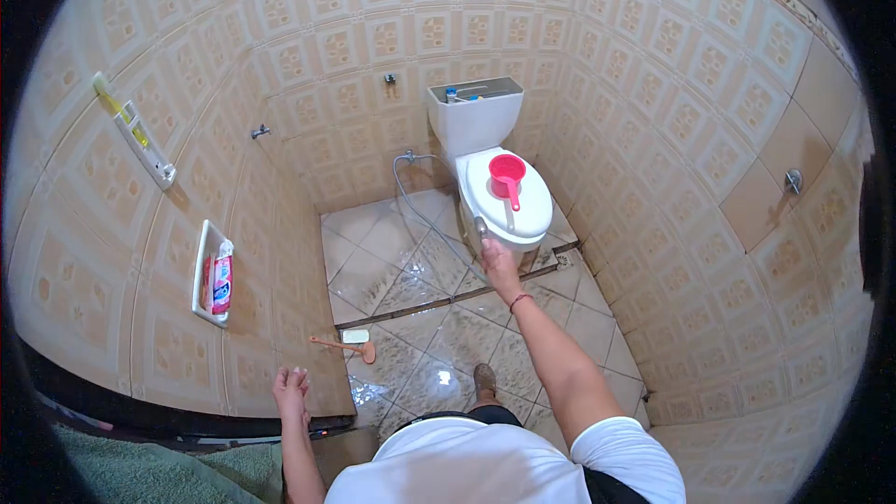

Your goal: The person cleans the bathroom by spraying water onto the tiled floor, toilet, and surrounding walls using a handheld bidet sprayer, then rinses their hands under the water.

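My right hand [499, 261] is closed around a grey spray nozzle [481, 227] beside the front of the white toilet [520, 210]. A thin hose [422, 215] runs from the wall valve down toward this hand. On the closed lid lies a pink dipper [507, 168], its handle toward me. My left hand [291, 392] hangs low near the left wall, fingers loosely bent and slightly apart, with nothing visible in it.
An orange brush or scoop [367, 352] and a small whitish block [356, 336] lie on the wet tiled floor [448, 336]. Wall holders carry a pink packet [222, 285] and a toothbrush [135, 131]. A green towel [177, 471] is at lower left. The cistern [481, 121] stands uncovered.
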Available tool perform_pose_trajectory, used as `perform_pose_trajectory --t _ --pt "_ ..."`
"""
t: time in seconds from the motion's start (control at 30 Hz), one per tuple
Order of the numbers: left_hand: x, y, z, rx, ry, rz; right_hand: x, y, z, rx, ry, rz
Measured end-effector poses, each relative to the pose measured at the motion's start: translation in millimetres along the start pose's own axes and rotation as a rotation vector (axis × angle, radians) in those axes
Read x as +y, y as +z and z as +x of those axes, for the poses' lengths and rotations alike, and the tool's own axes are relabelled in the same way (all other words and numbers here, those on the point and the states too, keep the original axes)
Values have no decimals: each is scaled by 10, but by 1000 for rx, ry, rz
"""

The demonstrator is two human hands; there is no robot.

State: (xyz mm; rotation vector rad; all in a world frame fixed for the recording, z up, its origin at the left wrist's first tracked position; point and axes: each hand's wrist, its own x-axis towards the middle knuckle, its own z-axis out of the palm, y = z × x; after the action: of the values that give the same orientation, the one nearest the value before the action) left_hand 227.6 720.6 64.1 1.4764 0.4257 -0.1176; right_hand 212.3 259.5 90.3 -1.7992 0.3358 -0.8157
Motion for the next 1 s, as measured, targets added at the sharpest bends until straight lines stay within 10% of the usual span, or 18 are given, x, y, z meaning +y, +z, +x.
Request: perform_pose_trajectory --t 0.2,0.27,0.47,1.0 --pt "-35 -28 50 -42 -55 -1 354 163 -681 269 531 418" --pt "-18 -37 25 -51 -61 15 500 70 -802 701 751 754" --pt "106 -37 -91 -36 -70 48 754 -705 -797 1139 532 897" --pt "-22 -57 300 -14 -137 31 717 -740 -693 1182 430 550"
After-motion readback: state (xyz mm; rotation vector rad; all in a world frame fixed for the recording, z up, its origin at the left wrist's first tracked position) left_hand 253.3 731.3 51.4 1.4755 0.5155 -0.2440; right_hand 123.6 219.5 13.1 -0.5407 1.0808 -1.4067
